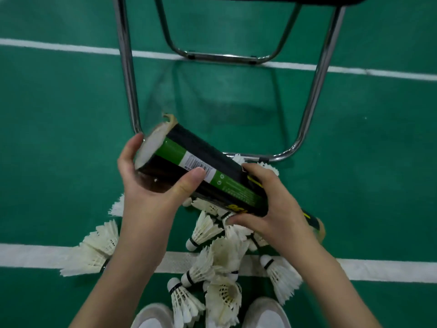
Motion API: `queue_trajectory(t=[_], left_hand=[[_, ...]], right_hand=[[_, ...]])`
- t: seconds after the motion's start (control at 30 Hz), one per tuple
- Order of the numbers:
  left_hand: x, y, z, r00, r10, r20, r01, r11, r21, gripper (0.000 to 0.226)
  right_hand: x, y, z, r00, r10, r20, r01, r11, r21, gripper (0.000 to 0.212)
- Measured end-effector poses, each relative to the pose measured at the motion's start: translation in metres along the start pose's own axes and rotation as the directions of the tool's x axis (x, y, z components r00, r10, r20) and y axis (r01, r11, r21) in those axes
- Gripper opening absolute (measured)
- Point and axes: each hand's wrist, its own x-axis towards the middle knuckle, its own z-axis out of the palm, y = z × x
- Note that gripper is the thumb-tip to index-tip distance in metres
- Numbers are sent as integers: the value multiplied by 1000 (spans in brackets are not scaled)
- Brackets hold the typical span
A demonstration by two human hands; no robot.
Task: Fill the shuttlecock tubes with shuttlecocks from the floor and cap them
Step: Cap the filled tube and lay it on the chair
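Observation:
A black and green shuttlecock tube (208,169) slants from upper left to lower right above the floor. My left hand (151,176) grips its upper end, thumb across the barcode label. That end (151,144) shows white, with a torn flap at its rim. My right hand (267,209) grips the tube lower down, and the tube's far end (316,224) sticks out past it. Several white feather shuttlecocks (212,256) lie heaped on the green floor under my hands, one pile (94,252) off to the left.
A chrome chair frame (307,110) stands right behind the tube, its bent foot bar (281,156) on the floor beside more shuttlecocks. White court lines (35,255) cross the green floor. My two white shoes (264,314) show at the bottom edge.

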Motion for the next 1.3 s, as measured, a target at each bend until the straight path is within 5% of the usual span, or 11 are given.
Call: queue_trajectory(t=[0.33, 0.63, 1.0, 1.3], left_hand=[[9, 67, 29, 976, 184, 118, -193, 979, 72, 70], [12, 133, 54, 945, 253, 207, -280, 953, 113, 55], [38, 172, 80, 915, 281, 288, -332, 932, 143, 62], [43, 162, 90, 911, 264, 317, -318, 939, 129, 63]], right_hand=[[35, -36, -72, 984, -169, -62, 153, 966, -210, 59], [92, -85, -158, 887, -350, -301, 237, 905, -353, 29], [189, -73, -227, 830, -120, -545, -198, 851, -487, 23], [213, -70, -225, 831, -64, -553, -262, 832, -489, 17]])
